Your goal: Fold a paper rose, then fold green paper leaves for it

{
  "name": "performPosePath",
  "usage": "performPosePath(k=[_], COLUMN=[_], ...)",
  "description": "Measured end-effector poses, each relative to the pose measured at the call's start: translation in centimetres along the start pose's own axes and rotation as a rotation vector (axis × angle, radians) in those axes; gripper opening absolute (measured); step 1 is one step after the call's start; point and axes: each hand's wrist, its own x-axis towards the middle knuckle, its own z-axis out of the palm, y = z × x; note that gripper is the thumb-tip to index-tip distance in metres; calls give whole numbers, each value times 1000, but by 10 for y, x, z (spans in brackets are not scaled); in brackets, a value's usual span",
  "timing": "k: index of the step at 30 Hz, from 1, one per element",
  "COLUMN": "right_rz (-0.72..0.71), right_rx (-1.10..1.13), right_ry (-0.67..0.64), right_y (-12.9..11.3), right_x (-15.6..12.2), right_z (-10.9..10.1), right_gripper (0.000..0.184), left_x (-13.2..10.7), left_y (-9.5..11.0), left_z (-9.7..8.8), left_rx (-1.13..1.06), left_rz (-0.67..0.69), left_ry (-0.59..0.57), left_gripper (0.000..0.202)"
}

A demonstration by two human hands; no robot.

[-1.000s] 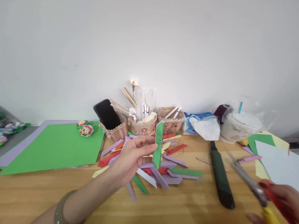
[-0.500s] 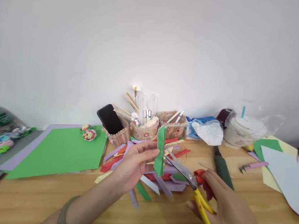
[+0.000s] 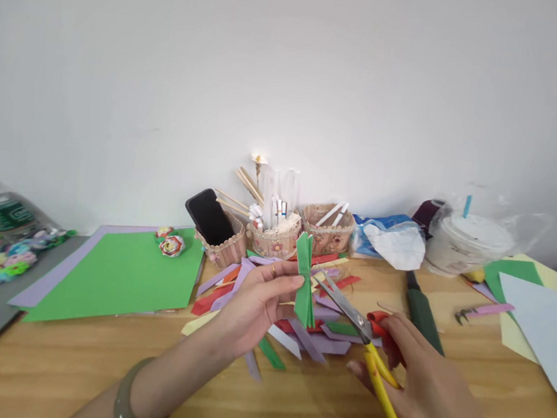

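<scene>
My left hand (image 3: pixel 252 303) pinches a folded green paper strip (image 3: pixel 306 280) at its middle and holds it upright above the wooden table (image 3: pixel 285 411). My right hand (image 3: pixel 420 379) grips scissors (image 3: pixel 347 311) with red and yellow handles. Their blades point left and their tips meet the green strip near its pinched middle. Beneath both hands lies a pile of folded paper strips (image 3: pixel 314 337) in purple, red, green and yellow.
Green sheet (image 3: pixel 120 275) on purple sheet at left, with small paper roses (image 3: pixel 170 242). Baskets with pens and sticks (image 3: pixel 276 232) and a phone (image 3: pixel 206 215) stand by the wall. A dark green knife-like tool (image 3: pixel 422 312), lidded cup (image 3: pixel 466 240) and loose paper sheets (image 3: pixel 542 319) are at right.
My right hand brought the scissors in from the right edge to the green strip. The strip's folded layers have fanned apart slightly.
</scene>
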Motion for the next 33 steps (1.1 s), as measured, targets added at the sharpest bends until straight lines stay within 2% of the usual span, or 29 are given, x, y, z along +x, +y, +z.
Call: performPosePath(k=[6, 14, 25, 33], right_rz=[-10, -72, -41, -5], right_rx=[13, -66, -27, 90], right_ry=[-50, 50, 51, -67], right_y=[0, 7, 10, 8], right_x=[2, 3, 3, 5], right_z=[1, 2, 5, 3], right_gripper=[24, 21, 22, 20], left_x=[1, 2, 3, 3], left_y=[-1, 1, 1, 1], left_z=[-1, -3, -4, -3], left_rx=[29, 21, 12, 5], left_rz=[1, -20, -28, -43], left_ry=[-40, -57, -73, -86], left_gripper=[23, 22, 21, 20])
